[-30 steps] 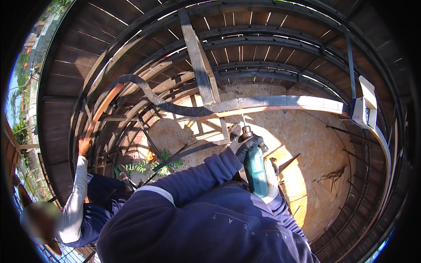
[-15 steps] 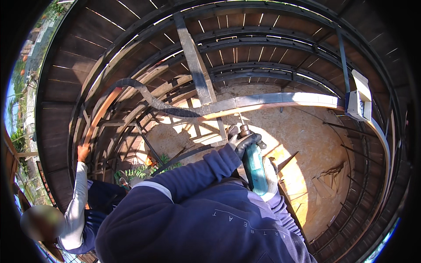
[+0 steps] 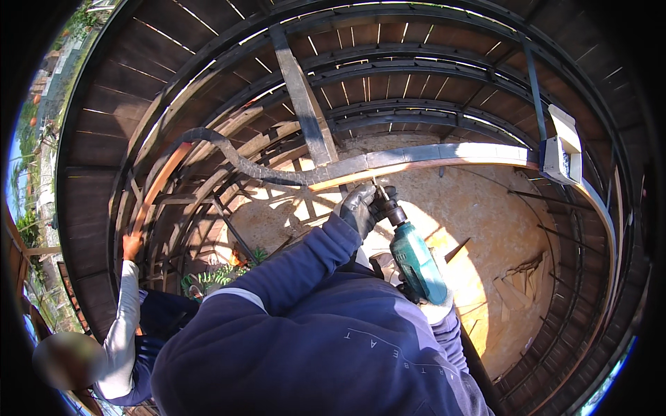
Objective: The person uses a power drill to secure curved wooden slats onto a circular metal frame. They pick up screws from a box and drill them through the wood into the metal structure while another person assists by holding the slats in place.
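A teal power drill (image 3: pixel 414 262) is in my right hand (image 3: pixel 418 298), which is mostly hidden beneath the drill body. My left hand (image 3: pixel 364 206), in a black glove, closes its fingers around the front of the drill by the bit; a small metal tip pokes up between them, and I cannot make out whether it is the bit or a fastener. Just beyond the fingers runs a long curved rail (image 3: pixel 409 156), grey on top with a pale wooden underside. The tip is close under the rail's near edge; contact cannot be made out.
At left, another person's hand (image 3: pixel 132 244) grips the lower part of an orange-brown wooden strip (image 3: pixel 165 173). An open white box (image 3: pixel 563 161) sits on the rail's right end. A wooden post (image 3: pixel 305 104) meets the rail. Curved slatted walls surround a sunlit floor far below (image 3: pixel 485 222).
My left hand has shifted from the chuck up to the bit. The drill's rear has swung right, tilting the drill more. The other person's hand stays on the strip.
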Action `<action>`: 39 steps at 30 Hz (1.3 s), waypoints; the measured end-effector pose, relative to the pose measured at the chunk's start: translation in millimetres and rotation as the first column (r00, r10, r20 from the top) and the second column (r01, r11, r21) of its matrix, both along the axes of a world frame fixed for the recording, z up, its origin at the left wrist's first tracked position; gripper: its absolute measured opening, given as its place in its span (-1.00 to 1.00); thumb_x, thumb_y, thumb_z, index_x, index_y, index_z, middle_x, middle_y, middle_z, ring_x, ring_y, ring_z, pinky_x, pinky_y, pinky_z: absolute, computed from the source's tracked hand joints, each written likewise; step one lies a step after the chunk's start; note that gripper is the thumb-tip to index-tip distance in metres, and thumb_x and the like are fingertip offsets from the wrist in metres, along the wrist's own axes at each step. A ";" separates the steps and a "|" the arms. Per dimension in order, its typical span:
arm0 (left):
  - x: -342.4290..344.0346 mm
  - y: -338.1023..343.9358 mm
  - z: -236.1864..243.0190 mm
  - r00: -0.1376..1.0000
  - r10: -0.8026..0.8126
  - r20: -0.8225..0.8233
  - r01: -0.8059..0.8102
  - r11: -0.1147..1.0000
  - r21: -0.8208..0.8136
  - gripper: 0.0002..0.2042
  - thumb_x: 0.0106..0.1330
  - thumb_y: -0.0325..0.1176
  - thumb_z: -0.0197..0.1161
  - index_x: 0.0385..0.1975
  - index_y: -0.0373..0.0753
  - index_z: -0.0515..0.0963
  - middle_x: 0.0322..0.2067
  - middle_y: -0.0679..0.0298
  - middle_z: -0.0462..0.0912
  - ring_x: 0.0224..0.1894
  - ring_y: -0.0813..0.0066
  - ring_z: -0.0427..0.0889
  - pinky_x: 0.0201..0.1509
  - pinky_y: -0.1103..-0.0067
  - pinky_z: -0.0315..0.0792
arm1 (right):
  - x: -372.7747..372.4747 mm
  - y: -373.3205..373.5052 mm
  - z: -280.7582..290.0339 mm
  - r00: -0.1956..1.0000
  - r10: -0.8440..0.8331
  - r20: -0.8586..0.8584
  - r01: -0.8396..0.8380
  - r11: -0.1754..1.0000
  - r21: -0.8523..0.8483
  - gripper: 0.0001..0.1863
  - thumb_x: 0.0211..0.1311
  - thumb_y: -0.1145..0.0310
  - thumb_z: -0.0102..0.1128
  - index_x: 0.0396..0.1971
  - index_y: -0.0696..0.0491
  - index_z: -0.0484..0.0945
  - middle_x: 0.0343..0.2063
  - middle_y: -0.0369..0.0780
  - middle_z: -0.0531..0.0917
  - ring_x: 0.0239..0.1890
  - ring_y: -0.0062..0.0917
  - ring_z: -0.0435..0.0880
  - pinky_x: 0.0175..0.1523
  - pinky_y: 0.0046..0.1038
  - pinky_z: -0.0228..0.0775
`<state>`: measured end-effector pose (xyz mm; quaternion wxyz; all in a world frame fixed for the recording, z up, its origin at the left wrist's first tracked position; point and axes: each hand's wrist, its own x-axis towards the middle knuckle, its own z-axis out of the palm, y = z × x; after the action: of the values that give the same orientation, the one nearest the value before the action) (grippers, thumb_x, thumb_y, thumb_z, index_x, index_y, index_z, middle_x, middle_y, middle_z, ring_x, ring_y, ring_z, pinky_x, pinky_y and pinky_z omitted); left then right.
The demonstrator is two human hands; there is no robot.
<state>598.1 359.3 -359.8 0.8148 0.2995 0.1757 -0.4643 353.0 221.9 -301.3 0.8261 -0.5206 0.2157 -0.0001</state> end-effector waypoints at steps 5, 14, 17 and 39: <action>3.0 -5.5 -12.2 1.000 -0.017 -0.001 0.017 0.992 0.126 -0.55 0.48 -0.08 0.14 0.19 -0.28 0.48 -0.03 0.16 0.68 0.05 0.27 0.67 0.07 0.26 0.63 | -10.1 -10.1 21.6 0.993 -0.026 -0.117 0.021 0.999 -0.046 0.04 0.12 0.09 0.53 0.46 0.13 0.07 0.09 0.00 0.58 -0.03 -0.36 0.70 0.01 -0.36 0.60; -24.7 -2.0 20.3 0.955 -0.126 0.268 0.120 0.992 0.037 -0.68 0.54 -0.22 0.10 0.04 -0.35 0.55 -0.08 0.09 0.68 0.00 0.22 0.70 0.23 0.26 0.57 | -22.0 -26.5 63.0 0.982 -0.038 -0.185 -0.078 0.811 -0.579 -0.43 0.25 0.17 0.38 0.18 0.12 0.48 -0.08 -0.12 0.71 -0.18 -0.44 0.74 -0.12 -0.43 0.62; -21.3 -9.0 33.9 0.957 -0.123 0.264 0.125 0.992 0.008 -0.69 0.53 -0.25 0.14 0.05 -0.37 0.55 -0.09 0.09 0.69 0.00 0.24 0.70 0.20 0.28 0.58 | -24.6 -26.9 66.6 0.958 -0.241 -0.156 0.219 0.965 -0.146 -0.36 0.27 0.21 0.36 0.28 0.06 0.33 -0.08 -0.16 0.66 -0.17 -0.45 0.72 -0.10 -0.43 0.63; 90.5 31.5 63.3 -0.339 -0.938 0.069 -0.531 0.252 0.809 -0.26 0.22 0.11 0.33 0.34 -0.16 0.36 0.19 0.15 0.54 0.33 0.21 0.41 0.48 -0.06 0.06 | -38.4 -21.9 77.2 0.847 -0.530 -0.048 0.521 0.844 -0.126 -0.08 -0.10 0.12 0.59 0.27 0.14 0.33 -0.02 0.03 0.66 -0.04 -0.20 0.70 0.06 -0.23 0.57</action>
<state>688.7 390.8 -296.5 0.0493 0.8965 -0.4253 -0.1141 314.6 200.0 -224.1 0.7557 -0.4850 0.3830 -0.2170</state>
